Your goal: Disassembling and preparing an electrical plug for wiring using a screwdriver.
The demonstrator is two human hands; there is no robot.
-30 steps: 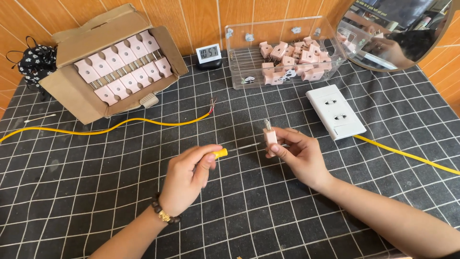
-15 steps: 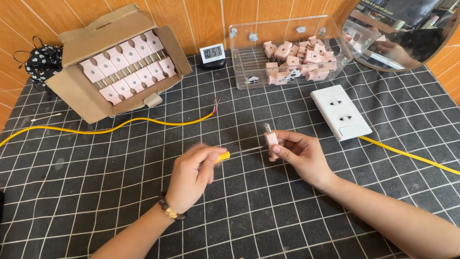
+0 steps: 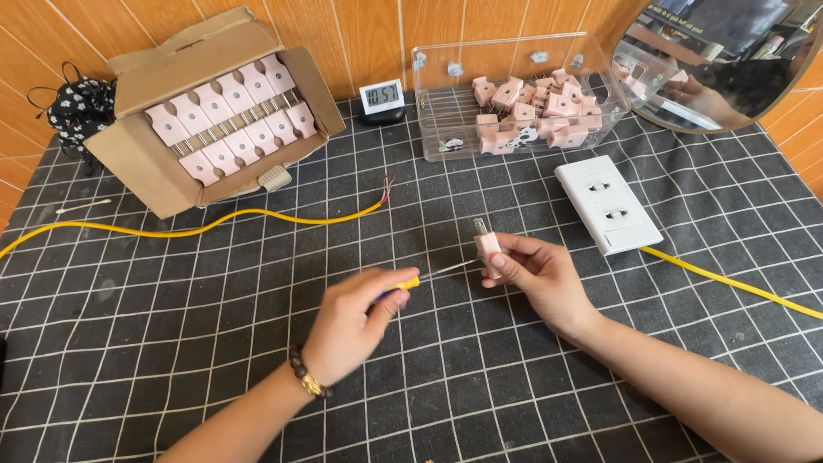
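My right hand holds a small pink plug upright, its metal prongs pointing up. My left hand grips a screwdriver with a yellow handle; its thin metal shaft reaches across to the side of the plug. Both hands hover over a black mat with a white grid, near its middle.
An open cardboard box of pink plugs sits at the back left. A clear plastic bin with more plugs stands at the back. A white wall socket, a yellow cable with bare ends, a small digital clock and a round mirror lie around.
Both hands have stayed close together on the plug and screwdriver. The view shifted slightly; the left hand's fingers turned a little around the handle.
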